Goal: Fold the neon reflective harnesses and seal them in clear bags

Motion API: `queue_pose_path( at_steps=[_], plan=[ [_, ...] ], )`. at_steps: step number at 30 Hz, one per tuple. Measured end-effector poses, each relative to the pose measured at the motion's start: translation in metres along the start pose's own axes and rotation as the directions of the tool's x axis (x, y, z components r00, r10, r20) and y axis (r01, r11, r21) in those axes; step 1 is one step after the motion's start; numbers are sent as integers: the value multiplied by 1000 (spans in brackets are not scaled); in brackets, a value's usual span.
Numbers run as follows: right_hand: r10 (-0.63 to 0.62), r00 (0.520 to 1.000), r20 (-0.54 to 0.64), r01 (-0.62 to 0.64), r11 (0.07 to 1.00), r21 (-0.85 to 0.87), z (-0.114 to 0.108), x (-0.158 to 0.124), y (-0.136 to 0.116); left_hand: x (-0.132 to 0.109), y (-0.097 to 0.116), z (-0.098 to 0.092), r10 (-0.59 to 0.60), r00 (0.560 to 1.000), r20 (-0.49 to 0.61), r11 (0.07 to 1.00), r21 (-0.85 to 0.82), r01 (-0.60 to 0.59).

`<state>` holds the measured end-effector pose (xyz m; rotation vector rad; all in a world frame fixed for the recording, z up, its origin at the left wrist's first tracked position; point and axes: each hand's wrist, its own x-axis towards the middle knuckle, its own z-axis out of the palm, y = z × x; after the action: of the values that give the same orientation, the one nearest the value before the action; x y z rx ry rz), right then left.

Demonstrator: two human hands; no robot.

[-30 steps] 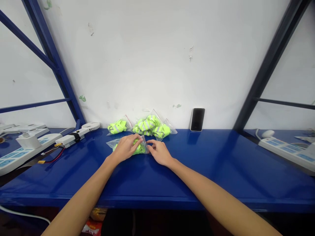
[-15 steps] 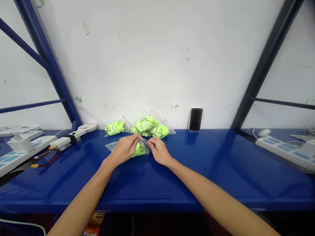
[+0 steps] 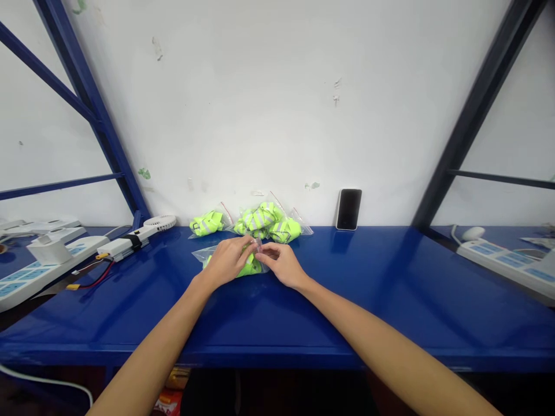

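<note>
A clear zip bag [image 3: 252,267] with a neon yellow-green, silver-striped piece of fabric inside lies on the blue table. My left hand [image 3: 230,257] reaches over the bag and pinches its upper edge, covering its middle. From the right, my right hand [image 3: 281,263] pinches the same edge, its thumb and forefinger close to the left fingertips. Just behind, against the wall, sit similar filled bags: one bag [image 3: 208,223] on the left, a larger heap [image 3: 260,218] in the middle, and another bag [image 3: 286,230] beside it.
A black-faced phone-like device [image 3: 348,209] leans on the wall. On the left are a small white fan [image 3: 159,223], a cable with a yellow connector [image 3: 73,286] and a power strip [image 3: 26,283]. Another power strip [image 3: 511,263] lies right. Blue posts [image 3: 104,127] frame the table [image 3: 329,323].
My fingertips have come closer together along the bag's edge, and the right hand's fingers now curl over it. The whole view has shifted slightly.
</note>
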<state>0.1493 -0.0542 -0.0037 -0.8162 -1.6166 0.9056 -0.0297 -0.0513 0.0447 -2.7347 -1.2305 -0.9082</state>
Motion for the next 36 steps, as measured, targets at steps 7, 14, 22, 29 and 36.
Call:
queue_pose_path(
  at_steps=[7,14,22,29,36],
  plan=[
    [93,994,-52,-89,993,73,3,4,3,2,3,0,-17,1000,3,998,-62,18],
    [220,972,-83,-204,965,161,4,6,6,11,2,1,-67,998,-8,998,-17,67],
    [199,971,-134,-184,976,119,5,8,11,17,-1,6,-28,999,-16,999,35,29],
    [191,964,-185,-179,981,78,6,11,12,23,-5,12,-12,999,-32,996,91,15],
    [195,962,-191,-179,979,97,7,15,22,32,-9,11,-53,999,11,995,-84,54]
  ],
)
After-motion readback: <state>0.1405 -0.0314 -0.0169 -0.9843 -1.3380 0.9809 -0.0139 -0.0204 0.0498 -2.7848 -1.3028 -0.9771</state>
